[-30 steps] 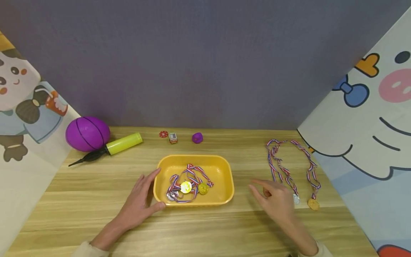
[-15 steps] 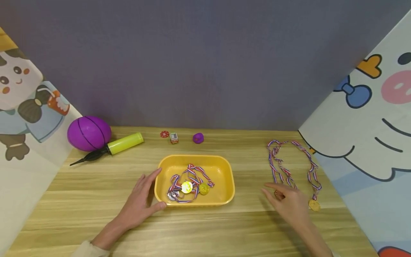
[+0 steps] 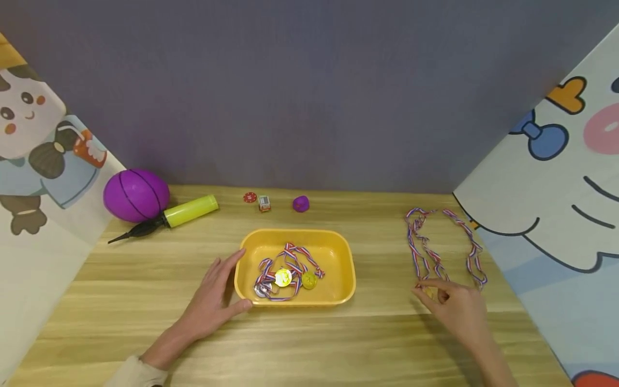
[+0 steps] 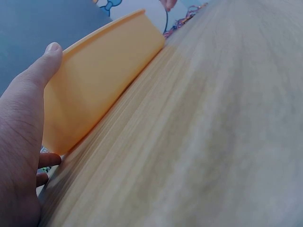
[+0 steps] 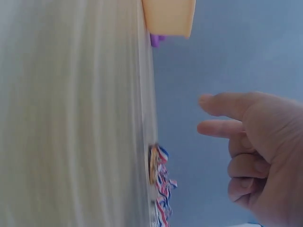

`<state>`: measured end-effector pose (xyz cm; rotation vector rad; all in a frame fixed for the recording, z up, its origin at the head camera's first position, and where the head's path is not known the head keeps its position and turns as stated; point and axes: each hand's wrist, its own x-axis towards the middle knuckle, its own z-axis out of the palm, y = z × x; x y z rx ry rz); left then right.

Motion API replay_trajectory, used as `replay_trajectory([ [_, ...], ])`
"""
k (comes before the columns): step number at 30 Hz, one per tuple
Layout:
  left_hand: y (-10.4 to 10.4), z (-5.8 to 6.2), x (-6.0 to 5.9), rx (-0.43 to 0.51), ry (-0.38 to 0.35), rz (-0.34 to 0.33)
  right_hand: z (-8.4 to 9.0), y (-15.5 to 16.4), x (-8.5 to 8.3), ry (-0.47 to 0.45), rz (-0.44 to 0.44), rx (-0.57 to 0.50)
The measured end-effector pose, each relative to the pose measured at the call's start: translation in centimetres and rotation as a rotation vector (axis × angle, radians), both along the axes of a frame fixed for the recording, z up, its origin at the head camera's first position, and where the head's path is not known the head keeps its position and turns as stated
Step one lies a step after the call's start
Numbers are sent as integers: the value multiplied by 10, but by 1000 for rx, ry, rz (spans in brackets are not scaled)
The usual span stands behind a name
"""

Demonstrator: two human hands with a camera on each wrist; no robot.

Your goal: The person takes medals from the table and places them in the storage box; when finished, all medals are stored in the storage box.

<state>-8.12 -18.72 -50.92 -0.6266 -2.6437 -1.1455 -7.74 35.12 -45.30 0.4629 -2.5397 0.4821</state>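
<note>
Left hand (image 3: 210,303): flat on the table (image 3: 338,344), fingers straight, thumb and forefinger spread against the left end of the yellow tray (image 3: 344,257); holds nothing.
Right hand (image 3: 456,306): palm down at the right, fingers loosely bent over the near ends of the ribbons (image 3: 425,252); a gold medal (image 3: 429,293) just under the fingertips.
Right grip: cannot tell whether pinched or only touched.
Left wrist view: thumb tip (image 4: 49,54) on the tray's rim.
Right wrist view: fingers (image 5: 222,116) above the table, apart from the medal's edge.
Tray: centre of table, holds tangled medals (image 3: 285,277).
Far left: purple ball (image 3: 136,194), pump (image 3: 179,215).
</note>
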Motion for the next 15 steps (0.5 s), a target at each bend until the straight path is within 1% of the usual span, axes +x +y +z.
replay_trajectory([
  [7, 2, 3, -5, 17, 11, -15, 7, 10, 0, -88, -64, 37],
  [11, 1, 3, -4, 16, 11, -16, 10, 12, 3, -193, -130, 55],
  [13, 1, 3, -3, 11, 7, -14, 11, 14, 5, -264, -158, 71],
  [15, 0, 3, -1, 7, 2, -11, 11, 16, 6, -334, -167, 96],
])
